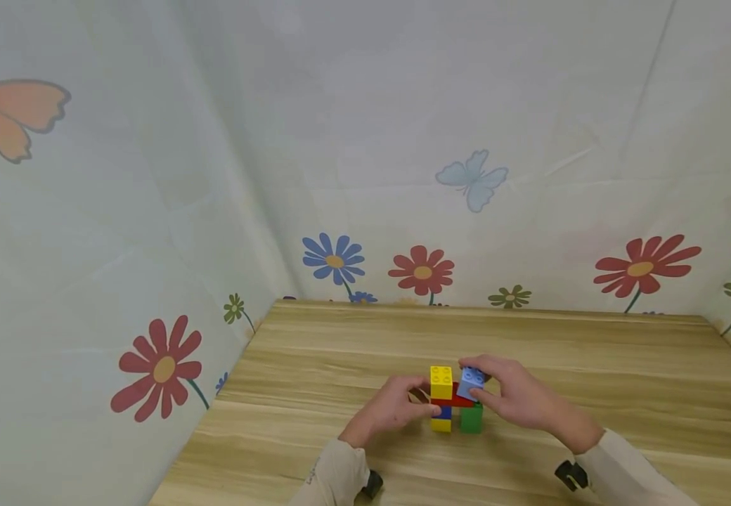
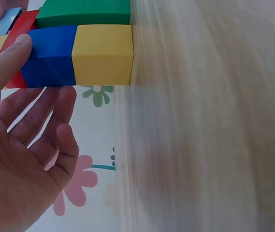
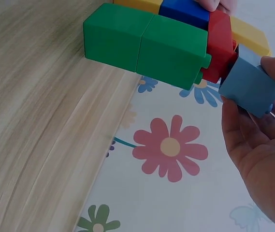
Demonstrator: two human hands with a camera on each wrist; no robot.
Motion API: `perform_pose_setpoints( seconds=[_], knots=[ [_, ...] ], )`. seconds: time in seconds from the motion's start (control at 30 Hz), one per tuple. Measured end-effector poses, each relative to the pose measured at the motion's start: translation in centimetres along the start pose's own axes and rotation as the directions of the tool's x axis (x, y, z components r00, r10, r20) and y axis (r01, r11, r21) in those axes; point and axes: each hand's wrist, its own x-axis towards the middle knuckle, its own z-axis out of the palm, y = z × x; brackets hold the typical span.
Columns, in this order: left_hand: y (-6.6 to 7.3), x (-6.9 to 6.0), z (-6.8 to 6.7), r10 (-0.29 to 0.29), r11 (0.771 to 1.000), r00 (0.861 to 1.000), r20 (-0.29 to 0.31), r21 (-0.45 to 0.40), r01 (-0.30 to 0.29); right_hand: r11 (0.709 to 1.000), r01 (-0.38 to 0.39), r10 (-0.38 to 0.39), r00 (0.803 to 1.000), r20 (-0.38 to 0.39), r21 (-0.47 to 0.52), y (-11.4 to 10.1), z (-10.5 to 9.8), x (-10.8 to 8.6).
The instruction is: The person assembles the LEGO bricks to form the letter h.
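A small arch of toy building bricks stands on the table. Its left column has a yellow brick (image 2: 103, 54) at the bottom and a dark blue brick (image 2: 52, 53) above. Two green bricks (image 3: 115, 36) form the right column. Across both lies a red brick (image 3: 220, 41), with another yellow brick (image 1: 441, 383) on its left end. My left hand (image 1: 393, 404) holds the left column, its thumb on the dark blue brick and fingers reaching behind. My right hand (image 1: 524, 393) pinches a light blue brick (image 3: 251, 82), tilted against the red brick's right end.
The wood-grain table (image 1: 315, 351) extends around the bricks. Behind and to the left hangs a pale curtain (image 1: 365, 140) printed with flowers and butterflies, meeting the table's far edge.
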Motion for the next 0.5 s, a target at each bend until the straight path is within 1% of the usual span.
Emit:
perform_pose_setpoints(
  seconds=[0.2,0.4,0.5],
  knots=[
    [0.25,-0.21,-0.08,0.000,1.000,1.000,-0.010,0.009,0.000,0.999,-0.019,0.019,1.000,0.008,0.038,-0.29,0.03,-0.03],
    [0.32,-0.59,-0.11,-0.029,1.000,0.999,-0.014,0.008,0.030,0.998,-0.049,0.048,0.999,0.012,0.042,-0.81,0.34,-0.19],
    [0.30,-0.86,-0.06,-0.012,1.000,1.000,-0.017,0.010,0.013,0.998,-0.040,0.040,0.999,-0.001,0.044,-1.00,0.63,-0.32]
  ],
)
